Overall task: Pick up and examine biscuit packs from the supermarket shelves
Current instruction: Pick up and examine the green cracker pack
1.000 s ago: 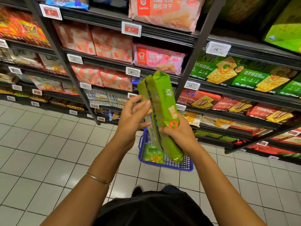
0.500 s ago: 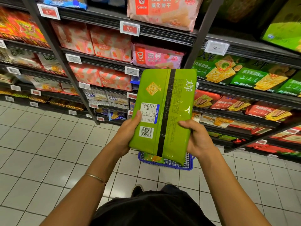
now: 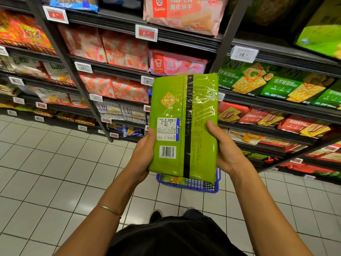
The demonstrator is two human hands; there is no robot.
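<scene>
I hold a large green biscuit pack (image 3: 184, 115) upright in front of me, its back side facing me with a barcode, a nutrition label and a dark seam down the middle. My left hand (image 3: 143, 156) grips its lower left edge, thumb on the face. My right hand (image 3: 226, 150) grips the lower right edge. More green packs of the same kind (image 3: 258, 82) lie on the shelf to the right.
Dark shelves (image 3: 184, 43) full of pink, red and green biscuit packs run across the view, with price tags (image 3: 243, 54) on the edges. A blue shopping basket (image 3: 195, 185) with a green packet inside stands on the tiled floor (image 3: 46, 172) under the pack.
The pack has turned from edge-on to its flat back facing me and now stands straighter. My left hand moved from open beside it to gripping its left edge.
</scene>
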